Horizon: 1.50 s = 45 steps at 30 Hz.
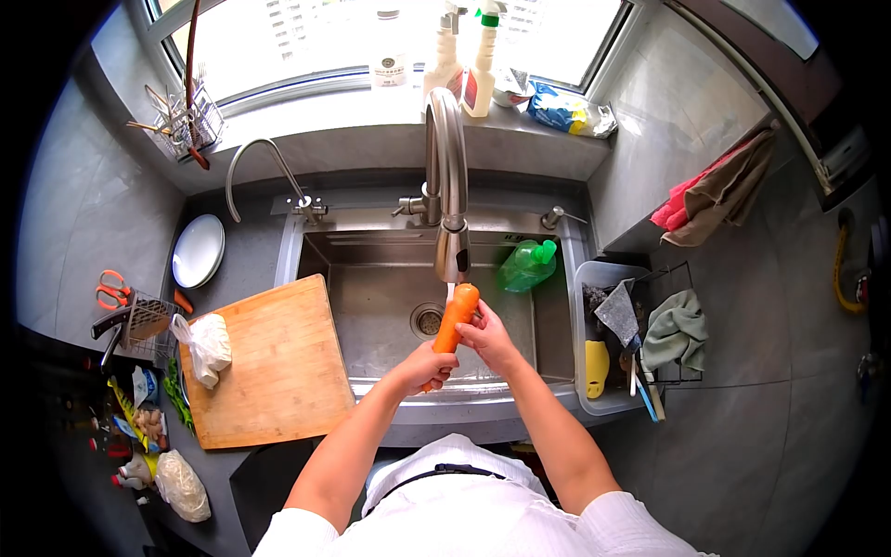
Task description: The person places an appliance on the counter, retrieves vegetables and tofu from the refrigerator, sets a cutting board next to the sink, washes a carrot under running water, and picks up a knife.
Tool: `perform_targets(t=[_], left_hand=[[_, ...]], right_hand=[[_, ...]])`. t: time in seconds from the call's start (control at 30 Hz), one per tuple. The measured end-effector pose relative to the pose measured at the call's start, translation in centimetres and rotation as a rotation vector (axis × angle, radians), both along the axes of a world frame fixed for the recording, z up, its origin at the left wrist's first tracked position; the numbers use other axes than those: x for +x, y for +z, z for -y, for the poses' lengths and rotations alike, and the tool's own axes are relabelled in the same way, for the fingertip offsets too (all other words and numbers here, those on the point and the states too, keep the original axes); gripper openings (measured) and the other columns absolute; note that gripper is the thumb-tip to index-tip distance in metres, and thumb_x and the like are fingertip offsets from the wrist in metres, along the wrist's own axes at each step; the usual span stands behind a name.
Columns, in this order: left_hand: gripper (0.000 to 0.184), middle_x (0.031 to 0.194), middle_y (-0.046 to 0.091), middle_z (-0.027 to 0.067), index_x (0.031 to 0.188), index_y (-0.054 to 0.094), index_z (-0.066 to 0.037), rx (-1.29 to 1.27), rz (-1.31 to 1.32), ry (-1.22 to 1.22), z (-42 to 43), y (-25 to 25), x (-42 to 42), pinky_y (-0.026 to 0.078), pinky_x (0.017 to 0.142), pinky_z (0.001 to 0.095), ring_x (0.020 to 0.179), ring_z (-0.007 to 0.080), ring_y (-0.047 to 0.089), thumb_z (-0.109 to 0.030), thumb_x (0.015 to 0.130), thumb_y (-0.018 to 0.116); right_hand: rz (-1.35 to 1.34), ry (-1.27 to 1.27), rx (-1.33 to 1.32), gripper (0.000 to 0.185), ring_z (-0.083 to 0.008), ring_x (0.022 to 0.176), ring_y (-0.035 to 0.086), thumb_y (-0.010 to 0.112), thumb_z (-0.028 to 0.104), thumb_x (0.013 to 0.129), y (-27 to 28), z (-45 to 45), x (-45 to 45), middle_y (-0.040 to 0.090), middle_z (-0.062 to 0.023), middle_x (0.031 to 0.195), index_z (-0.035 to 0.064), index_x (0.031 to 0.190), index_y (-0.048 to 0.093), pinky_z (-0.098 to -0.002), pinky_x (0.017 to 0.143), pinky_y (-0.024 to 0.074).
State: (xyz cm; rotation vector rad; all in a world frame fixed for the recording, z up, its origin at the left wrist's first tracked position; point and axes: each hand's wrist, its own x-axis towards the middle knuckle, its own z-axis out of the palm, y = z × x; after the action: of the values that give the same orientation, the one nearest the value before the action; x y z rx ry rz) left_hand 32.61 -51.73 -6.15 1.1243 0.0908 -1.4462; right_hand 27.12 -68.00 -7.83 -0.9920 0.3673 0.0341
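A large orange carrot (454, 320) is tilted over the steel sink (380, 288), its thick end just under the faucet (450, 186). Water appears to run from the spout onto it. My left hand (425, 368) is wrapped round the carrot's lower, narrower end. Higher up, my right hand (489, 338) has its fingers closed on the carrot's right side. Below the carrot lies the drain (427, 321). A green bottle (528, 265) rests in the sink's right back corner.
A wooden cutting board (269, 371) overlaps the sink's left edge, with a white plastic bag (206, 348) on it. White plates (199, 251) and a knife rack (148, 320) stand left. A plastic bin (594, 288) with scrapers and brushes sits right. Spray bottles (481, 65) line the windowsill.
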Motion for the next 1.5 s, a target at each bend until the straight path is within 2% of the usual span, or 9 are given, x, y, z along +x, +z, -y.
perform_targets(t=[0.3,0.4,0.5,0.63,0.93,1.13,1.23,1.43,1.5], left_hand=[[0.024,0.058,0.031,-0.0072,0.085,0.04,-0.015,-0.012,-0.025,-0.008,-0.1,0.7,0.5,0.019,0.039,0.0201,0.043,0.003,0.027,-0.002,0.079,0.06],[0.023,0.062,0.038,-0.0056,0.09,0.044,-0.014,-0.02,0.037,-0.078,-0.3,-0.4,0.9,0.027,0.04,0.0198,0.046,0.0041,0.034,-0.007,0.082,0.064],[0.023,0.069,0.045,-0.0039,0.098,0.048,-0.012,-0.083,0.259,0.085,0.5,-1.3,-0.1,0.035,0.046,0.0201,0.052,0.0057,0.041,-0.021,0.087,0.067],[0.028,0.072,0.047,-0.0025,0.102,0.049,-0.013,0.07,0.439,0.113,0.5,-1.0,0.3,0.037,0.048,0.0208,0.055,0.0069,0.043,-0.038,0.093,0.059],[0.027,0.066,0.043,-0.0029,0.096,0.048,-0.013,0.089,0.31,0.007,-0.4,-0.3,0.8,0.033,0.044,0.0222,0.052,0.0067,0.04,-0.038,0.093,0.06],[0.027,0.066,0.045,-0.003,0.095,0.049,-0.013,0.127,0.525,-0.057,-0.3,-0.3,0.9,0.035,0.044,0.0226,0.052,0.0068,0.042,-0.037,0.093,0.06],[0.027,0.066,0.046,-0.0037,0.095,0.049,-0.012,0.09,0.373,-0.056,-0.6,0.2,1.4,0.036,0.045,0.0229,0.053,0.0066,0.043,-0.037,0.092,0.06],[0.025,0.066,0.045,-0.0029,0.097,0.049,-0.012,0.123,0.621,-0.113,-0.3,-0.1,1.0,0.034,0.044,0.0223,0.052,0.0066,0.041,-0.034,0.093,0.06],[0.025,0.067,0.046,-0.002,0.098,0.049,-0.012,0.112,0.444,-0.091,-0.5,0.4,1.3,0.035,0.045,0.022,0.051,0.0068,0.041,-0.034,0.093,0.06]], right_hand=[[-0.005,0.026,0.068,0.058,-0.0165,0.105,0.058,0.061,0.0,0.084,1.3,0.1,0.1,0.054,-0.0061,0.12,0.007,0.136,0.036,-0.0334,0.091,0.0511],[-0.026,0.013,0.06,0.056,-0.0169,0.105,0.058,0.06,0.0,0.085,0.5,0.2,0.2,0.055,-0.0062,0.12,0.0072,0.136,0.036,-0.0341,0.092,0.0505],[0.08,0.026,0.048,0.054,-0.0168,0.106,0.058,0.059,0.003,0.087,0.3,0.3,0.2,0.056,-0.0066,0.119,0.008,0.136,0.035,-0.0344,0.092,0.0502],[-0.031,-0.096,0.07,0.045,-0.0171,0.101,0.061,0.058,0.008,0.09,0.4,0.0,0.7,0.06,-0.0084,0.114,0.0042,0.132,0.042,-0.0326,0.087,0.053],[-0.111,-0.105,0.047,0.035,-0.0185,0.095,0.065,0.06,0.015,0.091,0.2,0.3,0.8,0.063,-0.0084,0.11,0.0014,0.123,0.052,-0.0311,0.084,0.0546],[-0.15,-0.096,0.029,0.035,-0.0175,0.093,0.066,0.062,0.016,0.089,0.2,0.5,1.1,0.065,-0.0079,0.105,0.0026,0.121,0.055,-0.0312,0.083,0.0547],[-0.109,-0.088,0.073,0.033,-0.0166,0.092,0.066,0.063,0.017,0.089,0.3,0.7,1.0,0.065,-0.0074,0.104,0.003,0.118,0.056,-0.0307,0.082,0.0544],[-0.19,-0.079,0.02,0.033,-0.0161,0.093,0.065,0.062,0.017,0.089,-0.2,0.9,0.9,0.064,-0.0072,0.106,0.0033,0.119,0.056,-0.0304,0.082,0.0539],[-0.125,-0.042,0.056,0.033,-0.0162,0.094,0.065,0.062,0.018,0.089,-0.4,1.1,0.6,0.064,-0.0074,0.107,0.0031,0.118,0.056,-0.0305,0.083,0.0537]])
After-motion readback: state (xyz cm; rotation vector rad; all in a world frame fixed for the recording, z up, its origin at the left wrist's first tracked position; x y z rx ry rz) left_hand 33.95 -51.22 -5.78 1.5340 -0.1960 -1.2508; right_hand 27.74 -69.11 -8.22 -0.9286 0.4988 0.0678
